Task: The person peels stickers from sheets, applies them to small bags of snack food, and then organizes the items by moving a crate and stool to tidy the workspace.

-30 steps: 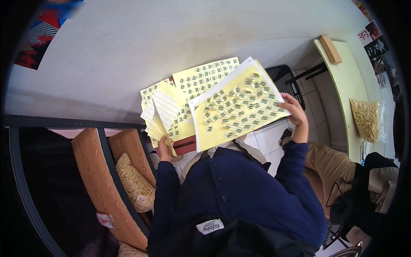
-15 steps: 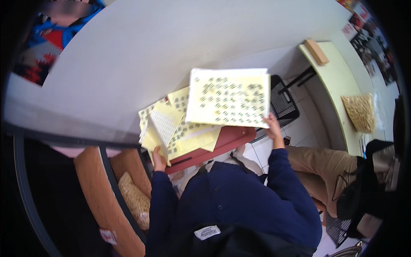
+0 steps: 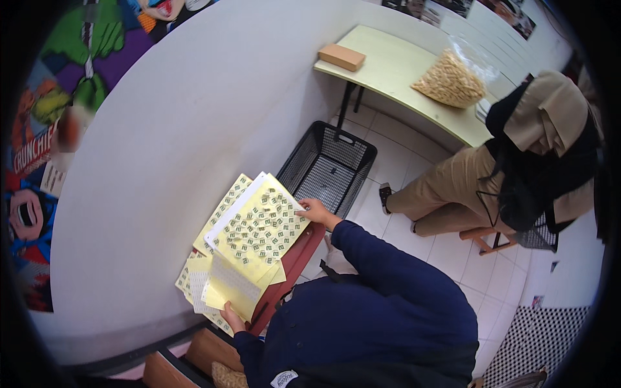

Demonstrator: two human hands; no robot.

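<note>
My right hand (image 3: pixel 317 212) grips the right edge of pale yellow sticker sheets (image 3: pixel 264 223) with rows of small dark printed marks. A white sheet edge shows along their left side. My left hand (image 3: pixel 233 317) is closed on the lower corner of a plainer yellow sheet (image 3: pixel 236 284), which lies slanted over other papers. More printed yellow sheets (image 3: pixel 223 210) spread out beneath, next to the white wall. Under the papers is a dark red flat-topped surface (image 3: pixel 294 265), its right edge showing. Part of each hand's fingers is hidden by the paper.
A black mesh crate (image 3: pixel 326 165) stands on the tiled floor beyond my right hand. A pale table (image 3: pixel 388 58) holds a brown box (image 3: pixel 341 57) and a bag of tan snacks (image 3: pixel 453 79). A person in tan trousers (image 3: pixel 446 187) sits on a wooden stool (image 3: pixel 488 238) at the right.
The view has swung to the right, bringing the crate and the seated person further in. The sheets in my right hand are now tilted, and my left hand's yellow sheet lies more over the pile.
</note>
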